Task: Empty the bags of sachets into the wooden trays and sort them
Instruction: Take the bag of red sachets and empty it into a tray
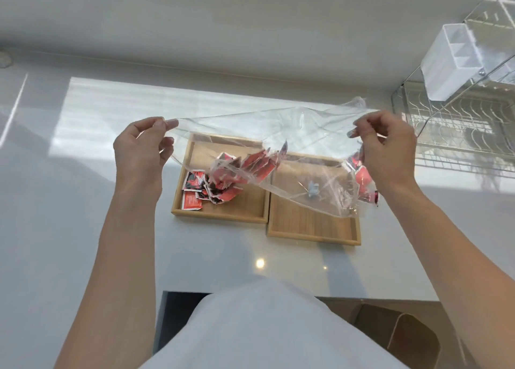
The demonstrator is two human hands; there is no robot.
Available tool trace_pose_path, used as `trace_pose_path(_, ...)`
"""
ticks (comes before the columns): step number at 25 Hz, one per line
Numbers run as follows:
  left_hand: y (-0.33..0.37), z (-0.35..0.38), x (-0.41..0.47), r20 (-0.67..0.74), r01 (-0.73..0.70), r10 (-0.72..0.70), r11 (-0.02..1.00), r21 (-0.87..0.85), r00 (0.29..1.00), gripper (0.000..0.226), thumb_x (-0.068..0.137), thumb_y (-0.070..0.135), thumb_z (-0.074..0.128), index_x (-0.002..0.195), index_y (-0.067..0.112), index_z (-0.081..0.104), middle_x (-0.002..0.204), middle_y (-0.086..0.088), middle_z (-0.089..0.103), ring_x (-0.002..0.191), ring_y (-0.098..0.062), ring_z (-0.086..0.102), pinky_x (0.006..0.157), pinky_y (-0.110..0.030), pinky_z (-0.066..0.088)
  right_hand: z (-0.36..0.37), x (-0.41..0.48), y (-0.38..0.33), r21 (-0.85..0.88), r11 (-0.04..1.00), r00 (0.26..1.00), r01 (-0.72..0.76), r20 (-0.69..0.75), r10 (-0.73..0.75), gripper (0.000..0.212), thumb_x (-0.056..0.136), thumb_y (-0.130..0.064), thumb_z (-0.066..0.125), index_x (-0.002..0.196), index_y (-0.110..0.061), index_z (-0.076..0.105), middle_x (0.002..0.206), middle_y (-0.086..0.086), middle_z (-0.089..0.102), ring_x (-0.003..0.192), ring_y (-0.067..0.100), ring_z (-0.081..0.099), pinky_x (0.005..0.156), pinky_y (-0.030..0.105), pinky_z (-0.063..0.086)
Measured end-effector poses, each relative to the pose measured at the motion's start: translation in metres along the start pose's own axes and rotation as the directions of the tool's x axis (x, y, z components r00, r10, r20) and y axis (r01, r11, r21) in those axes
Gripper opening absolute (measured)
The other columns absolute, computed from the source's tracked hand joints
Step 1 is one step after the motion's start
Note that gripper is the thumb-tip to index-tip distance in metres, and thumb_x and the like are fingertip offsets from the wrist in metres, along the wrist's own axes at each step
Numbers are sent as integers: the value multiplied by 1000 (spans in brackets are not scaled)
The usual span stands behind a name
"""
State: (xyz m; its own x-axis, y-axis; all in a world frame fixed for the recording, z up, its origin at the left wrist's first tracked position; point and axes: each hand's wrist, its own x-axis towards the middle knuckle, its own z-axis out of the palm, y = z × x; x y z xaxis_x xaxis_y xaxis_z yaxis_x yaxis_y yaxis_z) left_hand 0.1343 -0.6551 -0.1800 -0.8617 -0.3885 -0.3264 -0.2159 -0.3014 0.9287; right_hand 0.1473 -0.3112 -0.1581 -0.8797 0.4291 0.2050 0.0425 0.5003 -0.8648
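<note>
Glossy white counter (83, 229), sunlit; wooden trays (220, 218) centre; dish rack (459, 123) right.

The bag (278, 123) is clear and colourless. The sachets (192, 200) are red with black and white print. The left tray (220, 218) and the right tray (306, 225) are pale honey-coloured wood with fine straight grain. The counter (55, 201) is glossy pale grey. The dish rack (459, 137) is silver wire; the box (443, 67) is white.
</note>
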Motion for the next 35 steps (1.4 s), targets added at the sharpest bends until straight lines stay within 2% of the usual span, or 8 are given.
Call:
trace_pose_path(3, 0, 0, 0, -16, 5, -5, 1000, -10, 1000, 8, 95, 15, 60, 103, 14, 61, 99, -3, 76, 63, -8, 55, 66, -19, 51, -1, 0, -2, 32, 999, 1000, -20, -14, 20, 17, 96, -21, 56, 81, -27, 59, 76, -5, 70, 42, 13, 48, 47, 28, 41)
trace_pose_path(15, -8, 7, 3, 4, 38, -38, 999, -13, 999, 6, 96, 14, 60, 101, 14, 61, 103, -6, 73, 65, -8, 56, 67, -18, 51, -19, 4, -12, -115, 993, 999, 39, 39, -35, 10, 97, -18, 56, 91, -16, 64, 76, -9, 69, 46, 11, 55, 43, 21, 46)
trace_pose_path(20, -14, 7, 3, 52, 71, -71, 997, 12, 996, 6, 96, 14, 59, 102, 13, 60, 101, -4, 74, 66, -9, 56, 66, -19, 51, -28, 11, -13, -232, 966, 993, 112, 58, -101, 12, 96, -17, 54, 92, -21, 65, 76, -5, 69, 57, -4, 61, 67, 39, 57)
trace_pose_path(23, -15, 8, 2, 67, 77, -79, 997, 25, 995, 3, 97, 13, 59, 99, 14, 60, 98, -3, 74, 68, -10, 56, 65, -19, 52, -31, 10, -16, -285, 941, 982, 185, 26, -185, 15, 96, -16, 53, 94, -14, 67, 76, -4, 68, 64, -3, 62, 74, 35, 55)
trace_pose_path(27, -12, 10, 4, 84, 53, -55, 998, 24, 995, 4, 96, 13, 58, 97, 16, 61, 95, -2, 72, 68, -9, 57, 65, -19, 51, -35, 9, -19, -300, 923, 964, 239, -40, -263, 19, 98, -17, 51, 97, -8, 67, 78, -3, 68, 68, 6, 62, 75, 28, 52)
trace_pose_path(29, -9, 13, 5, 105, 44, -47, 999, 31, 993, 4, 96, 14, 59, 98, 16, 62, 94, 0, 73, 67, -8, 58, 64, -18, 50, -40, 11, -19, -305, 923, 963, 236, -56, -265, 19, 98, -19, 51, 96, -8, 66, 79, -1, 70, 63, 1, 60, 74, 26, 51)
trace_pose_path(32, -6, 18, 5, 113, 36, -41, 998, 41, 993, 7, 94, 15, 62, 101, 17, 62, 93, 3, 72, 65, -7, 57, 61, -17, 48, -44, 12, -21, -279, 931, 960, 234, -88, -267, 17, 98, -20, 51, 94, -10, 65, 78, -3, 69, 63, 1, 61, 74, 31, 53)
trace_pose_path(35, 1, 22, 3, 104, 34, -39, 998, 48, 994, 21, 85, 18, 73, 103, 21, 64, 91, 3, 67, 60, -3, 54, 58, -16, 44, -43, 8, -18, -192, 963, 974, 187, -88, -207, 15, 98, -20, 52, 97, -11, 63, 82, 0, 70, 59, 1, 60, 62, 31, 52)
